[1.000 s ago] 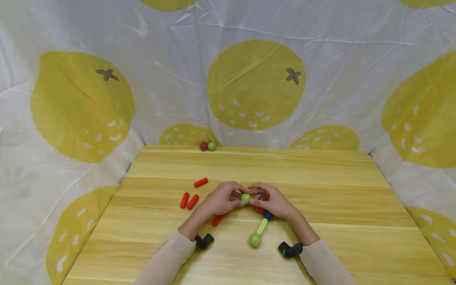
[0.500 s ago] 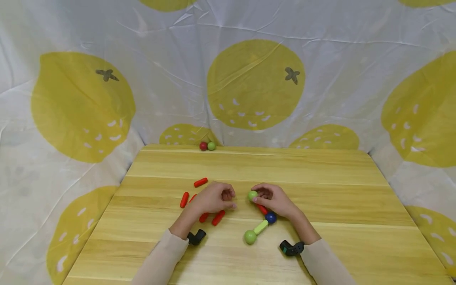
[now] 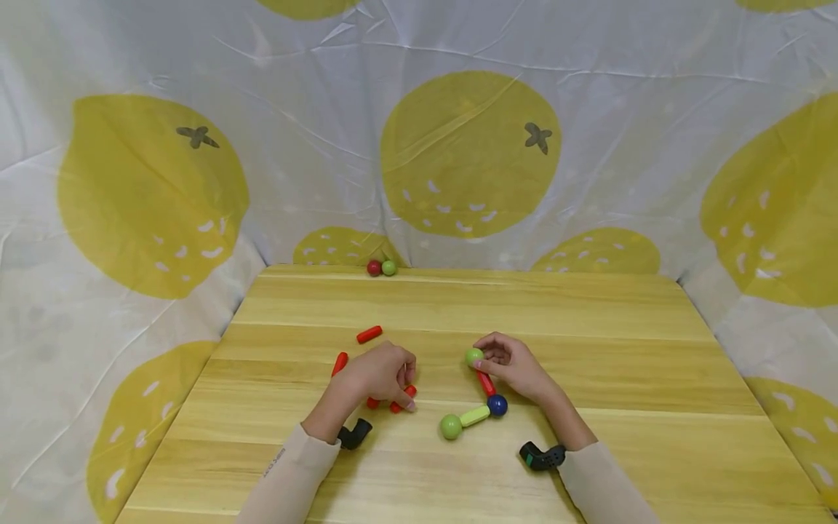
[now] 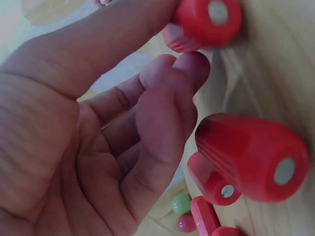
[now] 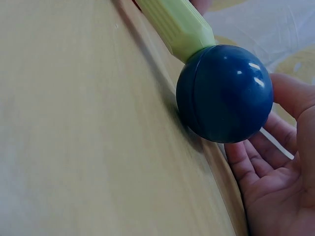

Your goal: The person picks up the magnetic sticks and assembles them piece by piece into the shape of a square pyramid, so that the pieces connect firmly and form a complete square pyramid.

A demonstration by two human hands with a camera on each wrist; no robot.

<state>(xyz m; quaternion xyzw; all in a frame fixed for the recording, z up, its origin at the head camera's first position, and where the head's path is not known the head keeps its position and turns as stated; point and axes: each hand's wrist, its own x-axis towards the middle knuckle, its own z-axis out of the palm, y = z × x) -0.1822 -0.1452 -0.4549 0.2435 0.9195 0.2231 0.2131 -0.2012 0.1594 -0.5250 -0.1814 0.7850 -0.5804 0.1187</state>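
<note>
My right hand [image 3: 513,365] pinches a green ball [image 3: 474,356] between thumb and fingers. From that ball a red rod [image 3: 486,383] runs to a blue ball [image 3: 497,405], then a light-green rod [image 3: 475,416] leads to another green ball [image 3: 450,426], all in one bent chain. Over the loose red rods, my left hand [image 3: 380,375] reaches down with loosely bent fingers. Its thumb overlaps the nearest red rod [image 3: 404,399], which shows a silver disc on its end in the left wrist view. The blue ball [image 5: 224,93] hides part of the right hand in the right wrist view.
More red rods lie around the left hand, one farther back [image 3: 369,334] and one at its left [image 3: 340,363]. A dark red ball [image 3: 374,268] and a green ball [image 3: 389,268] sit at the back edge of the wooden table [image 3: 589,313], before a lemon-print cloth [image 3: 314,145].
My left hand has left the green ball and moved left and down to the red rods. The right hand keeps that ball and has shifted slightly right; the chain's free end has swung left.
</note>
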